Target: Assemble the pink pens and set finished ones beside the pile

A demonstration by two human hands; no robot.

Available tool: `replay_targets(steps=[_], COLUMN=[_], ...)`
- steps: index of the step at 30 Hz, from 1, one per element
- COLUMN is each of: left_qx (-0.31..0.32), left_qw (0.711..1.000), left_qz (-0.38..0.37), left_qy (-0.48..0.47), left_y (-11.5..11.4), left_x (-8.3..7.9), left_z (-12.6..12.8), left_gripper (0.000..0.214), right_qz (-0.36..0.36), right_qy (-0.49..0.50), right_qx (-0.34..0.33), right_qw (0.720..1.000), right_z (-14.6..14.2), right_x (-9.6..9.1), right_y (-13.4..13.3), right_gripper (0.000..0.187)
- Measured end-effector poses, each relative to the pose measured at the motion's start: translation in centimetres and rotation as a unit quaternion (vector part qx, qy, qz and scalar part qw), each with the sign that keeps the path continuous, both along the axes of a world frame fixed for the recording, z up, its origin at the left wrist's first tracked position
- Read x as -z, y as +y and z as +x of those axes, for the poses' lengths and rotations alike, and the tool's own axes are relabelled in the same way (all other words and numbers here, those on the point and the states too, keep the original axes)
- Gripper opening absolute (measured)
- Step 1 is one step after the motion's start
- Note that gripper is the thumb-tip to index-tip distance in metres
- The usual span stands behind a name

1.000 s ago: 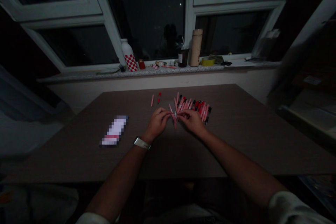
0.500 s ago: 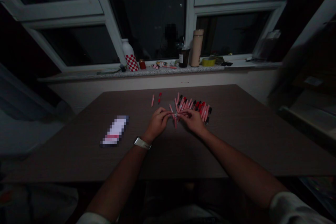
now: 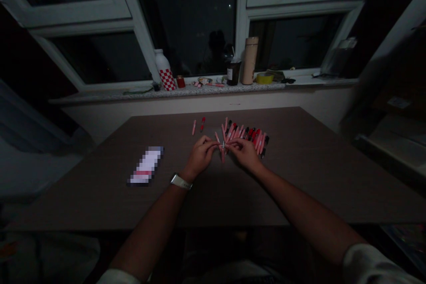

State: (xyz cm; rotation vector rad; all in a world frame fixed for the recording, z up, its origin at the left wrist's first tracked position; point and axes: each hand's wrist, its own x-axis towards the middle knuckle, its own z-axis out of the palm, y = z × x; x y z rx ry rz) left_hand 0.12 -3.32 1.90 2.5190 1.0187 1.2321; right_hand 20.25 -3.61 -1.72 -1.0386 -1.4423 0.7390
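Pink and red pens (image 3: 241,131) lay on the bench (image 3: 229,199) at two o'clock from the small pale piece (image 3: 223,145), which the left hand (image 3: 200,152) and right hand (image 3: 244,151) pinched between them.

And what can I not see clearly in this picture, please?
Head view, small pale thing between the left hand and right hand: too small and dark to name.
Head view, phone screen: blurred into blocks.
Head view, right sleeve: cut off by the bottom edge.
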Motion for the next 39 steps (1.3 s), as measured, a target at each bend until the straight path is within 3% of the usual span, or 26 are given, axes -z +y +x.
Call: replay_targets(steps=[6,15,27,35,39], left_qx=[-0.003,0.018,0.051,-0.004,-0.026], left_qw=[1.000,0.998,0.998,0.999,0.999], left_qz=[-0.013,-0.054,-0.042,-0.045,-0.043], left_qy=[0.000,-0.007,0.000,-0.008,-0.015], left_y=[-0.1,0.0,0.5,0.1,0.4], left_x=[-0.1,0.1,0.8,0.2,0.5], left_z=[0.2,0.5,0.3,0.1,-0.1], left_gripper=[0.022,0.018,0.018,0.020,0.019], right_qz=[0.009,-0.022,-0.045,-0.012,0.005], right_qy=[-0.011,0.047,0.058,-0.068,-0.142], right_qx=[0.013,-0.039,-0.044,-0.005,-0.025], right_qw=[1.000,0.998,0.996,0.998,0.989], right_z=[-0.1,-0.4,-0.6,-0.1,0.2], right_x=[-0.4,0.3,-0.3,-1.2,-1.4], right_y=[-0.4,-0.2,-0.6,-1.1,-1.5], right_gripper=[0.024,0.028,0.033,0.039,0.042])
